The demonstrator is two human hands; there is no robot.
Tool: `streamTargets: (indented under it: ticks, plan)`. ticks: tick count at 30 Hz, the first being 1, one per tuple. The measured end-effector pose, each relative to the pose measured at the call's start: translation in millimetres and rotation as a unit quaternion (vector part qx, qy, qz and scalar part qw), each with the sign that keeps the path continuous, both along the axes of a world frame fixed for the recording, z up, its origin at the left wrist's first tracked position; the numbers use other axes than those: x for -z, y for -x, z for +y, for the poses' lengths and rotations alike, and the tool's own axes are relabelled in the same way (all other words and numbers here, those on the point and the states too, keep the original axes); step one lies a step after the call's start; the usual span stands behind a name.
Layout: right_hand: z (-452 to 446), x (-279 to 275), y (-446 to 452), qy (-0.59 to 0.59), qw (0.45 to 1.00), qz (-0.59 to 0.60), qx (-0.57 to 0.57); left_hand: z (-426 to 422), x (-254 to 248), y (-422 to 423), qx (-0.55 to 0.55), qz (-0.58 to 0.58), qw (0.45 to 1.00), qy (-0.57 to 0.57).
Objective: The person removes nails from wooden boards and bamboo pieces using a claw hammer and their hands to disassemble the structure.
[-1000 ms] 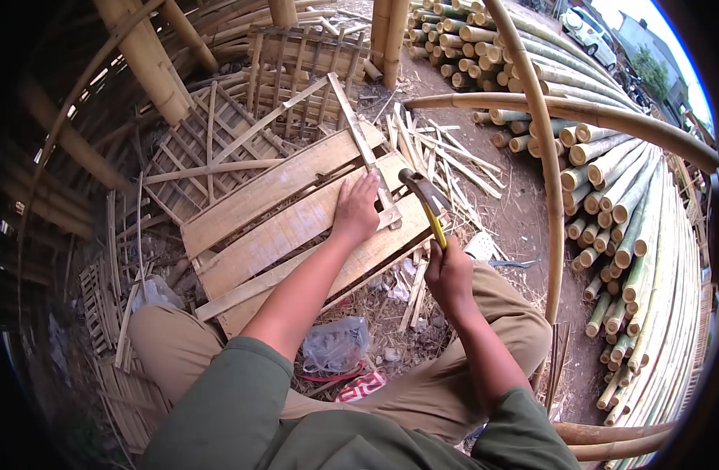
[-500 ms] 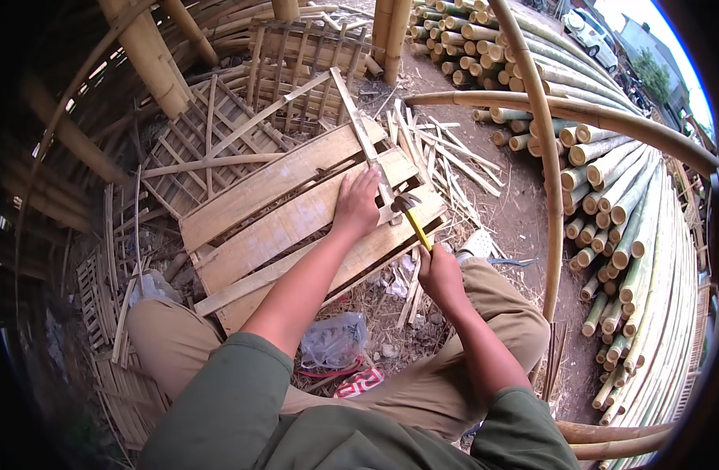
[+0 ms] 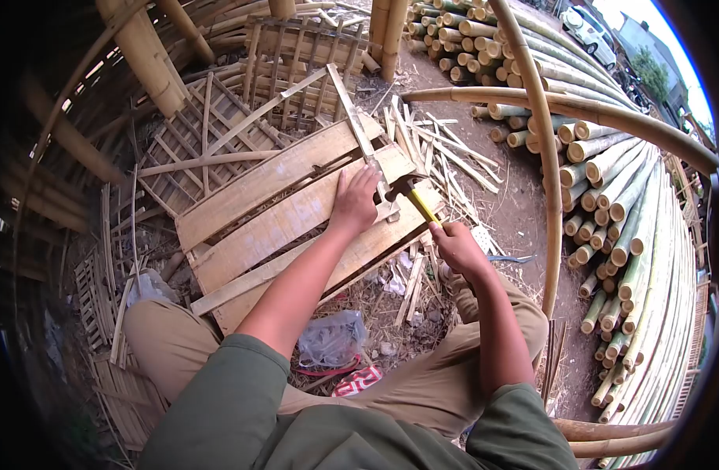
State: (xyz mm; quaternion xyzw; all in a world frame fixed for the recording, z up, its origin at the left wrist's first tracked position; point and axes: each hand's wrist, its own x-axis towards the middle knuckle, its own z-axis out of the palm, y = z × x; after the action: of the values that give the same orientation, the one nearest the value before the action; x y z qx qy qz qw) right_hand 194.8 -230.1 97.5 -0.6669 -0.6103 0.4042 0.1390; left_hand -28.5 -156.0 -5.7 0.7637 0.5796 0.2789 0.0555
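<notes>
A slatted wooden panel (image 3: pixel 258 231) lies tilted in front of my crossed legs, its boards spaced apart. Across its right part runs a narrow wooden strip (image 3: pixel 346 106), jutting past the far edge. My left hand (image 3: pixel 355 202) presses on the panel and holds the strip down, fingers along it and the thumb apart. My right hand (image 3: pixel 459 244) is closed around the yellow handle of a claw hammer (image 3: pixel 422 205). The hammer's dark head hangs above the strip, just right of my left fingers. Whether a nail is under it, I cannot make out.
Large bamboo poles (image 3: pixel 610 196) are stacked at the right. A curved bamboo pole (image 3: pixel 541 141) stands close to my right arm. Loose wooden strips (image 3: pixel 453 153) litter the ground beyond the panel. A clear plastic bag (image 3: pixel 332 341) lies between my legs. Lattice panels (image 3: pixel 199 149) lean behind.
The hammer head has lifted off the strip and tipped back, with my right hand moving right and slightly up. My left hand stays nearly in place on the strip.
</notes>
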Motion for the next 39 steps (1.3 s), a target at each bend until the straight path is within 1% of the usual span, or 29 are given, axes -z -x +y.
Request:
streamTargets:
  ticks: [1,3,4,6,10,12,15,16,18,21,29,35,38,39]
  plan:
    - [3,6,-3,0.035,0.994,0.078,0.064,-5,-4,0,0.001,0.000,1.000,0.003]
    - [4,18,-4,-0.051,0.986,0.130,0.094,-12,-15,4,0.111,-0.020,0.992,0.050]
    - [6,19,-6,-0.052,0.985,0.131,0.095,-11,-11,4,0.129,-0.027,0.991,0.021]
    - [7,20,-11,-0.036,0.981,0.123,0.145,-8,-8,6,0.149,-0.038,0.988,0.012]
    - [6,24,-9,-0.026,0.984,0.088,0.151,-5,-4,7,0.184,-0.060,0.981,0.007]
    - [6,33,-11,-0.045,0.991,0.069,0.108,-5,-3,7,0.187,-0.067,0.980,-0.011]
    - [4,38,-8,-0.062,0.993,0.039,0.096,-5,-2,7,0.193,-0.077,0.978,-0.030]
    - [3,35,-6,-0.062,0.993,0.040,0.097,-5,-2,7,0.197,-0.080,0.977,-0.034]
    - [0,26,-4,-0.017,0.995,0.025,0.095,-5,-2,6,0.198,-0.079,0.976,-0.036]
    - [-1,28,-4,-0.034,0.996,0.010,0.081,-5,-2,5,0.201,-0.080,0.976,-0.042]
    - [1,35,-3,-0.041,0.996,0.013,0.075,-7,-3,4,0.196,-0.068,0.977,-0.042]
    - [-1,33,-1,-0.034,0.996,0.007,0.083,-8,-7,5,0.205,-0.082,0.975,-0.030]
    - [0,41,-3,-0.040,0.996,0.013,0.079,-11,-13,4,0.183,-0.086,0.979,-0.035]
    - [0,38,-1,-0.042,0.996,0.019,0.074,-11,-15,5,0.186,-0.079,0.979,-0.015]
